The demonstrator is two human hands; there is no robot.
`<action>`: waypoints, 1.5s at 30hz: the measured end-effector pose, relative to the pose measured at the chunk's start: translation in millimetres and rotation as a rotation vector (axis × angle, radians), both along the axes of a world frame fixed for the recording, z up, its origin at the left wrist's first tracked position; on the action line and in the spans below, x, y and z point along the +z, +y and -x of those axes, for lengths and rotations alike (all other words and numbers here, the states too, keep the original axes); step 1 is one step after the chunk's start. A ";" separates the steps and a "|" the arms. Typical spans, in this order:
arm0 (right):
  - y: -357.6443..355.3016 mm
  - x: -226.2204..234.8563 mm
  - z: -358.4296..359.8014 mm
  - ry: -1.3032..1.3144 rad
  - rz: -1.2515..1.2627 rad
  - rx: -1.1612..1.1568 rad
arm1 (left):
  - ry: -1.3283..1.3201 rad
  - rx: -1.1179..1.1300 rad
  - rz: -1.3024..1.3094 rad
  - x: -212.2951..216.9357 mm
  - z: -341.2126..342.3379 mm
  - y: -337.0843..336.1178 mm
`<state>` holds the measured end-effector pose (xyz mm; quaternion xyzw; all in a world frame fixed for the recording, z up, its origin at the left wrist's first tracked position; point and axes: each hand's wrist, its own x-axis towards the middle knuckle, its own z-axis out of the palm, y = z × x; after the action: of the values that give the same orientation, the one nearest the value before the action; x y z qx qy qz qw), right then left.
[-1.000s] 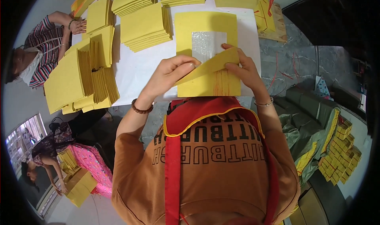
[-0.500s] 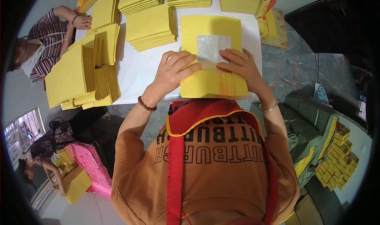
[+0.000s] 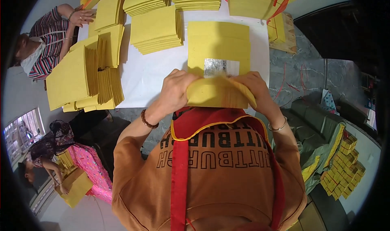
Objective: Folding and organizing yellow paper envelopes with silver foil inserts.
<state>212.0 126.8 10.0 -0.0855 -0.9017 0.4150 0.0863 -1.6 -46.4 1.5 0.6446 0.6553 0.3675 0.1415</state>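
In front of me, at the near edge of the white table, lies a yellow paper sheet (image 3: 218, 40) with a silver foil square (image 3: 221, 66) on it. Its near part is bent up into a curved flap (image 3: 217, 93), which hides the lower edge of the foil. My left hand (image 3: 176, 89) is closed on the left side of the flap, fingers curled over. On the opposite side my right hand (image 3: 256, 92) grips the flap, its fingers partly hidden behind the paper. Whether one sheet or several are held I cannot tell.
Stacks of folded yellow paper (image 3: 156, 29) stand beyond and left on the white table (image 3: 144, 82). A big yellow bundle with red straps (image 3: 252, 3) sits at the far right. One person (image 3: 50, 40) is at the left side; another (image 3: 53, 149) handles yellow paper lower left.
Both hands, flat on the sheet beside and over the foil before, are now closed on its sides. The near part of the paper has bent upward, and the foil appears nearer me.
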 end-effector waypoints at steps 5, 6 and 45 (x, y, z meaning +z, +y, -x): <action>-12.6 0.9 13.2 -0.084 0.468 -0.457 | -0.510 0.275 0.499 19.9 2.3 25.2; -15.1 2.1 17.4 0.074 0.700 -0.610 | -0.511 0.273 0.501 16.6 3.8 27.4; -7.6 -25.9 24.8 0.101 0.590 -0.686 | 0.302 -0.112 0.089 15.6 -26.2 70.5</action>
<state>187.2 119.1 -16.0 -0.3799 -0.6591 0.6050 0.2349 24.6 24.2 17.1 0.7212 0.6477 0.2286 0.0898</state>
